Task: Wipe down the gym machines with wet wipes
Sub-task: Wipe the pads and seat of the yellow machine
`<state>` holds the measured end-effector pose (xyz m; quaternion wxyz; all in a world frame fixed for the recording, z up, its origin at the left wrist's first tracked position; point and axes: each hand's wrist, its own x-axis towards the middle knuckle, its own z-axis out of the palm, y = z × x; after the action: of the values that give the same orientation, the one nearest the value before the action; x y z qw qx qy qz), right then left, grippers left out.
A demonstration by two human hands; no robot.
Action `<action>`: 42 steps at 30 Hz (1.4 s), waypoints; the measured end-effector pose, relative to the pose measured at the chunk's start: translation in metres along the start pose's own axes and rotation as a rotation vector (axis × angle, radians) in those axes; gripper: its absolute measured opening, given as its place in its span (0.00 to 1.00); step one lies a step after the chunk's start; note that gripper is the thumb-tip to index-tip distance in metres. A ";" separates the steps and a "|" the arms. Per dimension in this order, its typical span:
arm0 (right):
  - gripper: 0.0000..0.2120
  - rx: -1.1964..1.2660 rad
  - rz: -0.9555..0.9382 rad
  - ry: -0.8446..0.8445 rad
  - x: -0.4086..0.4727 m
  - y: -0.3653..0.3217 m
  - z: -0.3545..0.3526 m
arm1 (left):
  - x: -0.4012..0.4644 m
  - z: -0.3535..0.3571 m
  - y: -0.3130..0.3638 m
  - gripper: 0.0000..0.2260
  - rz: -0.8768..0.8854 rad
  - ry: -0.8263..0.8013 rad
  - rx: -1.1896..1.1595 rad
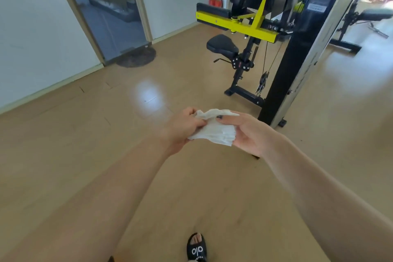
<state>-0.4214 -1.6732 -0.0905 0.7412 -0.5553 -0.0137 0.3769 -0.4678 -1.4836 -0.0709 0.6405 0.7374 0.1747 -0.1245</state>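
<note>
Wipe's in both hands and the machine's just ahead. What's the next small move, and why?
Probably step toward the yellow-and-black machine and bring the wipe to its black seat. Both the left hand and right hand hold the wipe, well short of the machine.

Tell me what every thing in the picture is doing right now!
Crumpled white wet wipe: bunched up, held between both hands.
Left hand: pinching the wipe.
Right hand: gripping the wipe, thumb on top.
Black and yellow gym machine: standing untouched.
Black padded seat: empty.
Grey glass door: looks shut.
</note>
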 end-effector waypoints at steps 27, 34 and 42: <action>0.23 0.354 0.038 0.160 0.511 -0.324 -0.201 | 0.600 -0.060 0.261 0.13 0.000 0.056 -0.041; 0.20 0.358 -0.036 0.318 0.650 -0.383 -0.235 | 0.761 -0.101 0.303 0.07 0.034 0.006 0.077; 0.07 0.438 -0.157 0.808 0.764 -0.464 -0.284 | 0.929 -0.121 0.361 0.04 0.010 -0.081 0.186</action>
<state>0.5025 -1.5114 -0.1167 0.8131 -0.4856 0.3140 0.0670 0.5213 -1.3151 -0.1063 0.5765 0.7889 0.1326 -0.1666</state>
